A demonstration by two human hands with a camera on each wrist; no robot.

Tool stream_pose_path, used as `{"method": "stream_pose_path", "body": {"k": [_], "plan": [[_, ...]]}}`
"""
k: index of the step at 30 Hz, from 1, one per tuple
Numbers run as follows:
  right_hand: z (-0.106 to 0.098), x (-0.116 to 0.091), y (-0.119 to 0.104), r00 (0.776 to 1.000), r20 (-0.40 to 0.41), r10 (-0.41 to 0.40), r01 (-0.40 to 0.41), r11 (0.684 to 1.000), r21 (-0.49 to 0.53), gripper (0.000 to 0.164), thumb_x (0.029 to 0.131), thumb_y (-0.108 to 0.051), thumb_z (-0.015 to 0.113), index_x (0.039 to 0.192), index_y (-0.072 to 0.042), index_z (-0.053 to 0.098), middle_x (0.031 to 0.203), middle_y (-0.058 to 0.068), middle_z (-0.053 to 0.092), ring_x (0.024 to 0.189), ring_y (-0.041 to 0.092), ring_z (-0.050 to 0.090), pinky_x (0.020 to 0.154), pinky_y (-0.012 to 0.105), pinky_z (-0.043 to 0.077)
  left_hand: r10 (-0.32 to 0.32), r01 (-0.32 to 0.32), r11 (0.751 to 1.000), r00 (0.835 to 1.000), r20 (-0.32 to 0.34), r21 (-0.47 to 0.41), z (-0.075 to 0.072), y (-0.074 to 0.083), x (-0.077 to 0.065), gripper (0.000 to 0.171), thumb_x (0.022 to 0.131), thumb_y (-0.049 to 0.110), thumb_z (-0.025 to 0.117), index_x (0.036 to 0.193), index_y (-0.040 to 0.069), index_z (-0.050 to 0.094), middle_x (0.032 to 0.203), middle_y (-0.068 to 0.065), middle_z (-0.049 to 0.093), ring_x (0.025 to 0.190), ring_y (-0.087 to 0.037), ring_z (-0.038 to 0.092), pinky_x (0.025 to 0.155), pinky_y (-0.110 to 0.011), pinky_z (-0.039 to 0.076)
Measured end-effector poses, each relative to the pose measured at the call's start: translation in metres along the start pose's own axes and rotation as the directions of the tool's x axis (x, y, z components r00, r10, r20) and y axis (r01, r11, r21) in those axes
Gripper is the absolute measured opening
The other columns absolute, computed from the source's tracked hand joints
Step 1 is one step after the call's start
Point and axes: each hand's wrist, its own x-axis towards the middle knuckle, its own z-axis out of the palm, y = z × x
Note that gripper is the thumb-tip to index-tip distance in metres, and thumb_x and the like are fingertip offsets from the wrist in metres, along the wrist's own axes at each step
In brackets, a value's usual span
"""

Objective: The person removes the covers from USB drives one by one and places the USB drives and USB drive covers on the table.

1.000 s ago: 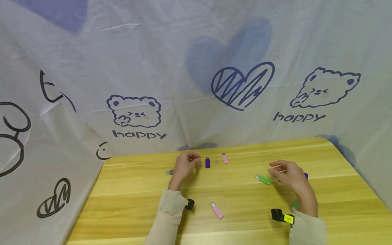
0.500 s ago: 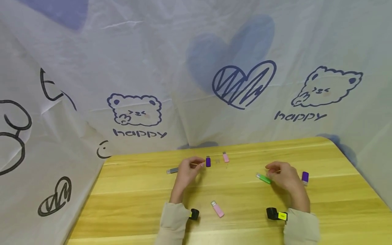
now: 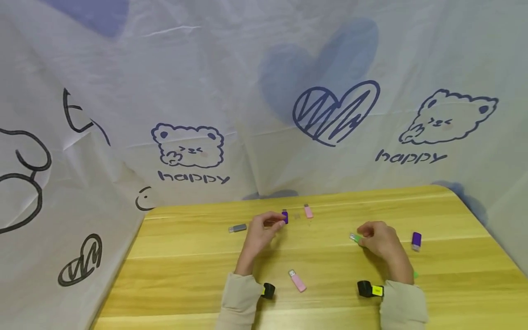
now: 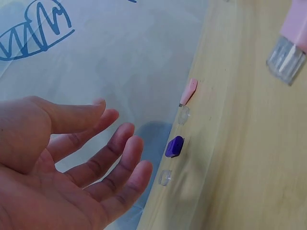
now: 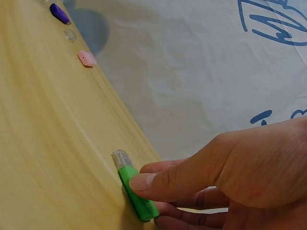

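At the back of the table, my left hand (image 3: 264,228) reaches beside a purple USB stick (image 3: 285,217), fingertips overlapping its edge in the head view. The left wrist view shows that hand (image 4: 91,163) with parted, loosely bent fingers and nothing between them; the purple stick (image 4: 174,146) lies beyond, flanked by two clear plastic caps (image 4: 164,178). On the right, my right hand (image 3: 380,238) pinches a green USB stick (image 3: 356,238) between thumb and fingers. In the right wrist view the thumb lies over the green body (image 5: 141,203), and its clear-capped end (image 5: 122,158) sticks out.
A grey USB stick (image 3: 237,228) lies left of my left hand. One pink stick (image 3: 308,211) is near the back edge, another (image 3: 297,280) nearer the front. A second purple stick (image 3: 416,241) lies at right; a green piece (image 3: 415,275) peeks past my right wrist. Patterned cloth (image 3: 255,91) hangs behind.
My left hand has moved right, up to the purple stick, uncovering the grey one. My right hand has shifted left onto the green stick and taken hold of it, exposing the right-hand purple stick.
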Motion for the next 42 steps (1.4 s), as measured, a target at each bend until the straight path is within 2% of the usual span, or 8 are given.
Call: {"method": "stream_pose_path", "body": {"k": [5, 11, 14, 15, 20, 24, 32, 42], "plan": [[0.001, 0.0, 0.001, 1.0, -0.003, 0.022, -0.022, 1.0, 0.015, 0.016, 0.09, 0.002, 0.073, 0.104, 0.008, 0.072, 0.094, 0.014, 0.067, 0.086, 0.028, 0.058, 0.073, 0.042, 0.051, 0.006, -0.005, 0.999, 1.0, 0.015, -0.045, 0.002, 0.002, -0.001, 0.02, 0.098, 0.004, 0.068, 0.114, -0.007, 0.072, 0.109, -0.02, 0.072, 0.098, -0.036, 0.068, 0.088, -0.04, 0.059], [0.003, 0.001, 0.003, 1.0, -0.014, 0.023, -0.023, 0.999, 0.029, 0.014, 0.087, 0.004, 0.075, 0.1, 0.005, 0.07, 0.089, 0.011, 0.066, 0.081, 0.026, 0.057, 0.068, 0.035, 0.048, 0.002, -0.001, 0.999, 1.0, 0.014, -0.035, 0.001, 0.009, -0.003, 0.019, 0.098, 0.003, 0.067, 0.114, -0.007, 0.072, 0.108, -0.02, 0.071, 0.097, -0.037, 0.068, 0.087, -0.036, 0.058], [0.004, 0.002, 0.003, 1.0, -0.013, 0.021, -0.021, 0.999, 0.037, 0.015, 0.086, 0.005, 0.075, 0.098, 0.004, 0.068, 0.089, 0.012, 0.065, 0.081, 0.026, 0.058, 0.068, 0.035, 0.049, -0.005, 0.005, 1.0, 1.0, 0.016, -0.027, 0.001, 0.008, -0.004, 0.019, 0.098, 0.003, 0.067, 0.114, -0.007, 0.072, 0.108, -0.019, 0.071, 0.096, -0.036, 0.068, 0.089, -0.04, 0.059], [0.004, 0.002, 0.003, 1.0, -0.012, 0.021, -0.021, 0.999, 0.039, 0.015, 0.086, 0.005, 0.075, 0.099, 0.004, 0.068, 0.09, 0.012, 0.065, 0.082, 0.026, 0.059, 0.069, 0.036, 0.049, -0.001, 0.001, 1.0, 1.0, 0.018, -0.023, 0.002, 0.002, -0.002, 0.02, 0.098, 0.004, 0.068, 0.114, -0.006, 0.072, 0.108, -0.017, 0.072, 0.096, -0.034, 0.069, 0.088, -0.038, 0.058], [0.005, 0.003, 0.002, 1.0, -0.003, 0.014, -0.014, 0.999, 0.033, 0.019, 0.088, 0.002, 0.073, 0.106, 0.005, 0.07, 0.096, 0.014, 0.068, 0.088, 0.029, 0.062, 0.074, 0.043, 0.054, 0.002, -0.001, 1.0, 1.0, 0.016, -0.025, 0.002, 0.004, -0.003, 0.019, 0.098, 0.005, 0.069, 0.113, -0.006, 0.072, 0.107, -0.017, 0.072, 0.096, -0.032, 0.069, 0.089, -0.038, 0.058], [0.004, 0.003, -0.001, 1.0, -0.017, -0.017, 0.017, 0.999, 0.032, 0.019, 0.091, -0.001, 0.071, 0.109, 0.003, 0.071, 0.098, 0.014, 0.069, 0.091, 0.031, 0.064, 0.077, 0.046, 0.055, -0.001, 0.001, 1.0, 1.0, 0.016, -0.027, 0.003, 0.005, -0.003, 0.019, 0.098, 0.005, 0.069, 0.113, -0.005, 0.073, 0.108, -0.016, 0.072, 0.097, -0.031, 0.069, 0.089, -0.037, 0.059], [0.008, 0.005, -0.019, 0.996, -0.065, -0.06, 0.065, 0.995, 0.076, 0.013, 0.092, -0.004, 0.072, 0.105, -0.001, 0.072, 0.098, 0.014, 0.069, 0.093, 0.033, 0.067, 0.074, 0.042, 0.057, -0.004, 0.005, 0.999, 1.0, 0.012, -0.041, 0.004, 0.006, -0.003, 0.017, 0.097, 0.004, 0.069, 0.111, -0.005, 0.073, 0.108, -0.017, 0.072, 0.097, -0.035, 0.069, 0.089, -0.038, 0.059], [0.015, 0.006, -0.042, 0.974, -0.143, -0.176, 0.188, 0.979, 0.078, 0.015, 0.091, 0.004, 0.073, 0.105, -0.001, 0.072, 0.097, 0.013, 0.071, 0.089, 0.031, 0.069, 0.079, 0.046, 0.06, 0.009, -0.009, 0.998, 1.0, -0.001, -0.055, 0.008, 0.007, -0.002, 0.017, 0.097, 0.001, 0.069, 0.111, -0.007, 0.072, 0.109, -0.022, 0.071, 0.099, -0.04, 0.068, 0.092, -0.048, 0.057]]}}
